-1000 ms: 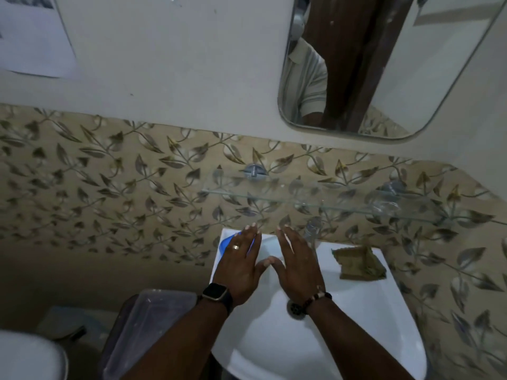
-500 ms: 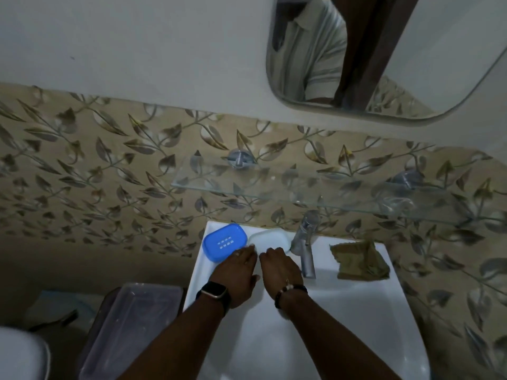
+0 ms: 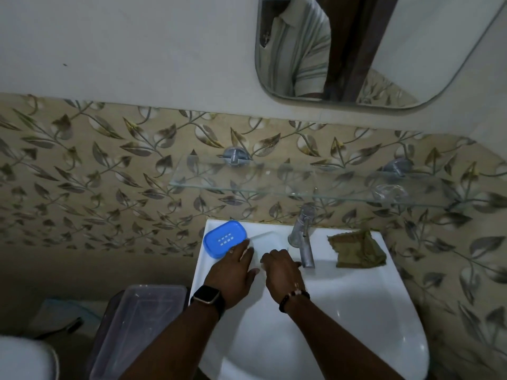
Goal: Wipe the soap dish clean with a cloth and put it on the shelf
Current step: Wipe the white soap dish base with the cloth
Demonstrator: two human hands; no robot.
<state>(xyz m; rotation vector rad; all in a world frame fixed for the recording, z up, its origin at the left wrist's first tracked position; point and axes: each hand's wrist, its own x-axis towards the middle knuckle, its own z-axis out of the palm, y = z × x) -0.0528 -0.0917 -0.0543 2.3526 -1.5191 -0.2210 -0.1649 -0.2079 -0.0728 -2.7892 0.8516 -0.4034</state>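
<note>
Pulled back off the dish since a second ago, over white washbasin (image 3: pixel 356 311), below glass shelf (image 3: pixel 301 185). Left hand (image 3: pixel 233 275) flat, fingers straight; right hand (image 3: pixel 282 272) curled, grip possibly empty, unclear. Brown cloth (image 3: pixel 356 249) untouched, centre-right. Blue soap dish (image 3: pixel 223 238) uncovered centre-left, fingertip-touched; wiping unstarted.

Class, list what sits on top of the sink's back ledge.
Blue soap dish, white tray, tap, brown cloth. The left hand and right hand hide the tray's near edge.

Nothing legible here

I can read no words, numbers or brand marks on anything in front of me.
</note>
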